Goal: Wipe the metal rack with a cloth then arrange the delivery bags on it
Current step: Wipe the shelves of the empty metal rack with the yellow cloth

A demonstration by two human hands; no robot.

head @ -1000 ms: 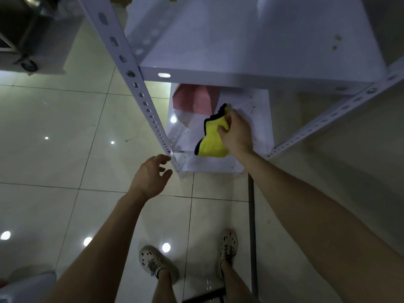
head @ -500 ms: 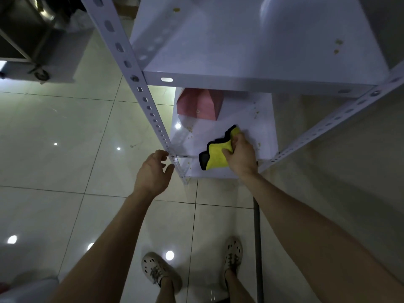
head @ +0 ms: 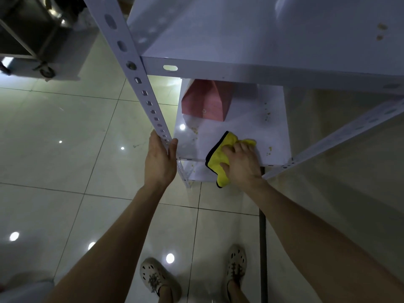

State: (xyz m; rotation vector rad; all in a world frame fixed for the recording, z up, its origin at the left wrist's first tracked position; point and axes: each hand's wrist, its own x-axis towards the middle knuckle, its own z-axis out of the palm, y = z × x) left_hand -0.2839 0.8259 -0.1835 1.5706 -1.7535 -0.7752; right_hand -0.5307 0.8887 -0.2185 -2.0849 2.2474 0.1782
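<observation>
The left grip (head: 160, 162) is clasping the front upright post (head: 129, 62) of a white perforated metal rack, thumb on one side and fingers on the other, just above the lower shelf (head: 244, 125). The right grip (head: 241, 165) is pressing a yellow dark-edged microfibre cloth (head: 218, 154) onto that shelf's front edge, fingers bent over it, with one corner hanging past the lip. A pink folded paper bag (head: 206, 101) is lying further back on the same shelf, apart from the cloth. Small brown crumbs (head: 269, 150) are dotting the shelf beside the hand. The person is standing in pale perforated shoes (head: 157, 278) on a glossy tiled floor (head: 65, 127).
</observation>
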